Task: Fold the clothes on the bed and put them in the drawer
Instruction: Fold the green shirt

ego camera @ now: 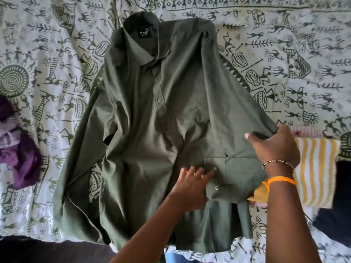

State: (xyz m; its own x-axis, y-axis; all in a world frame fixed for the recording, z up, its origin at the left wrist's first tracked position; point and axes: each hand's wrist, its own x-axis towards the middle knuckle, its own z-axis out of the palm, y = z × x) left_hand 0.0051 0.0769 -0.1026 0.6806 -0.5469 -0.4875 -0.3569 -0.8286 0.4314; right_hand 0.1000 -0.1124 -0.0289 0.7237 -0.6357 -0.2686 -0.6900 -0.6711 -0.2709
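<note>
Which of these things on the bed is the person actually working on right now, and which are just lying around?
In use:
- olive green shirt, spread out front up
- right hand, gripping the shirt's folded-in sleeve
- left hand, fingers flat on the shirt

Lying about:
- purple clothes, left edge
- yellow striped cloth, right side
- printed bedsheet underneath

left hand (191, 185) flat, fingers spread, right hand (275, 147) pinching fabric, both forearms extended

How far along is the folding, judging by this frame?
Early. Done: the green shirt is spread flat on the bed, collar away. In hand: right hand grips the sleeve fold, left hand presses near the cuff. Left: finish folding it, then the purple clothes and yellow striped cloth. No drawer visible.
</note>
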